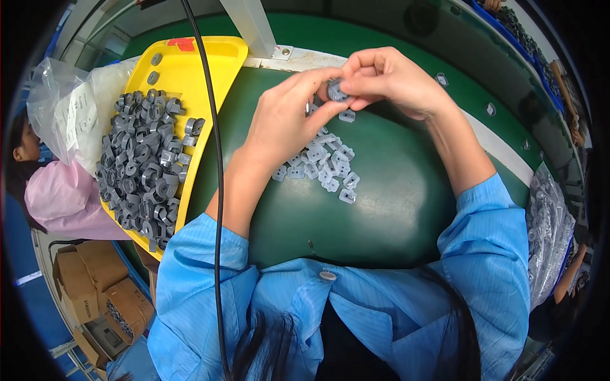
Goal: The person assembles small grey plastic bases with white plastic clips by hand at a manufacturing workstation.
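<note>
Both my hands meet over the far side of the green table. Between them is a small round grey plastic part (pixel 337 91). My left hand (pixel 287 109) pinches it from the left with thumb and forefinger. From the right, my right hand (pixel 389 82) grips it with its fingers curled in. Just below my hands lies a loose pile of light grey flat plastic plates (pixel 327 164) with holes in them. One more such plate (pixel 347 116) lies under my right hand. To the left, a yellow tray (pixel 219 60) holds a heap of dark grey ring-shaped plastic parts (pixel 143 159).
A black cable (pixel 216 127) hangs down across the view in front of the tray. Clear plastic bags stand at the left (pixel 76 114) and right (pixel 548 235). Beyond the white rail, a green belt (pixel 470 95) carries a few small parts. Another person's pink sleeve (pixel 70 200) shows at left, above cardboard boxes (pixel 95 279).
</note>
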Action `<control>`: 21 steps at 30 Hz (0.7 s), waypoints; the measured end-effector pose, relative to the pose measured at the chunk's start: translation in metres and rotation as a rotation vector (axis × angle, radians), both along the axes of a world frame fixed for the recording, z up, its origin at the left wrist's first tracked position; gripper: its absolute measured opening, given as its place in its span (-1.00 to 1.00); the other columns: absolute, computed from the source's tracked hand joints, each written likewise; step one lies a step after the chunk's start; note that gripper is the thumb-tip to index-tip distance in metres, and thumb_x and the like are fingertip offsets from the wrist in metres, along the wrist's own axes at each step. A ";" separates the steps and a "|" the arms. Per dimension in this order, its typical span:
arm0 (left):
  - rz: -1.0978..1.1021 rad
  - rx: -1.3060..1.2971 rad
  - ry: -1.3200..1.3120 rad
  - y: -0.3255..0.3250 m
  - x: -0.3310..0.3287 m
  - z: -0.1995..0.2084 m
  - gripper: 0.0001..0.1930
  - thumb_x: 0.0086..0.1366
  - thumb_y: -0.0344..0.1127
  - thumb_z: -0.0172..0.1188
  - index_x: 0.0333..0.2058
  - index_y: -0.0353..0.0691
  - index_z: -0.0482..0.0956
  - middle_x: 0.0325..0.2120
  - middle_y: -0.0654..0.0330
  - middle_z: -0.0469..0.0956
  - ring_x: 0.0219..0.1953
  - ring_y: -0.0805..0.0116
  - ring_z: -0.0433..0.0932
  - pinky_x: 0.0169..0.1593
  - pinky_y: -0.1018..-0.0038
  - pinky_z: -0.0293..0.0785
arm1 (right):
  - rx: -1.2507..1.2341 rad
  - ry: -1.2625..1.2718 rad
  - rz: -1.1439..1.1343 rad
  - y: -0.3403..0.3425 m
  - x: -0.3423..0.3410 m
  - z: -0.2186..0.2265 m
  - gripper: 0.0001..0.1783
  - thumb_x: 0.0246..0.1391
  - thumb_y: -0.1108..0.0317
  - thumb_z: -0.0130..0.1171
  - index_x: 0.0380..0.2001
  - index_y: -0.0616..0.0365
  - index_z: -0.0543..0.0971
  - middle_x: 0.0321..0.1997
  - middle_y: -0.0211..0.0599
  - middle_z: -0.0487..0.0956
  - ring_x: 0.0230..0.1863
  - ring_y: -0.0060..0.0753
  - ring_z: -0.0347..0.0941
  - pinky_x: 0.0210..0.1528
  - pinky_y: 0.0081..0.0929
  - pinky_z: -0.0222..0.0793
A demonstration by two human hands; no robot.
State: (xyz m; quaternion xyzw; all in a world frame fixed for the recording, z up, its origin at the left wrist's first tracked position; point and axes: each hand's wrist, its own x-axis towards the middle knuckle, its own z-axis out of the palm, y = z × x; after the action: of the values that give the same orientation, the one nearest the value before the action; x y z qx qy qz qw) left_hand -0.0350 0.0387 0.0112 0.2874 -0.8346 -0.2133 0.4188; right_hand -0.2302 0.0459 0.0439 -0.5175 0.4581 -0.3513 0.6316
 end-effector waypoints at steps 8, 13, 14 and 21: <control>-0.029 -0.126 -0.116 -0.004 0.009 0.005 -0.64 -0.04 -0.47 0.33 -0.18 -0.21 0.56 -0.52 0.21 0.51 -0.47 0.28 0.53 -0.39 0.46 0.48 | -0.095 0.124 -0.002 0.009 0.008 0.007 -0.82 -0.05 0.57 0.20 -0.32 0.38 0.51 -0.48 -0.25 0.58 -0.46 -0.58 0.53 -0.35 -0.67 0.50; 0.017 -0.047 0.031 -0.001 0.008 0.009 -0.63 -0.03 -0.48 0.35 -0.17 -0.22 0.56 -0.57 0.24 0.49 -0.56 0.38 0.44 -0.43 0.51 0.42 | -0.067 -0.127 -0.043 0.004 0.002 0.001 -0.74 0.01 0.42 0.23 -0.22 0.32 0.53 -0.33 -0.28 0.59 -0.32 -0.55 0.54 -0.22 -0.63 0.51; 0.020 -0.037 0.050 -0.001 0.006 0.008 -0.63 -0.03 -0.49 0.35 -0.17 -0.23 0.56 -0.58 0.25 0.48 -0.59 0.43 0.39 -0.45 0.53 0.40 | -0.049 -0.173 -0.060 0.003 0.001 0.001 -0.74 0.01 0.42 0.23 -0.21 0.30 0.52 -0.33 -0.28 0.59 -0.31 -0.55 0.54 -0.22 -0.64 0.51; 0.018 -0.024 0.032 0.003 -0.005 0.004 -0.67 -0.01 -0.49 0.33 -0.20 -0.25 0.55 -0.56 0.23 0.50 -0.55 0.38 0.45 -0.42 0.49 0.44 | 0.033 -0.218 0.055 -0.004 -0.007 -0.016 -0.79 0.02 0.44 0.19 -0.24 0.19 0.47 -0.32 -0.39 0.58 -0.31 -0.66 0.48 -0.24 -0.71 0.42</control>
State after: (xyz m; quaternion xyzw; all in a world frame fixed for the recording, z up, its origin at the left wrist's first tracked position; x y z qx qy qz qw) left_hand -0.0400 0.0417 0.0151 0.2863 -0.8277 -0.2039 0.4374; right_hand -0.2368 0.0414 0.0283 -0.4780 0.3781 -0.3805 0.6956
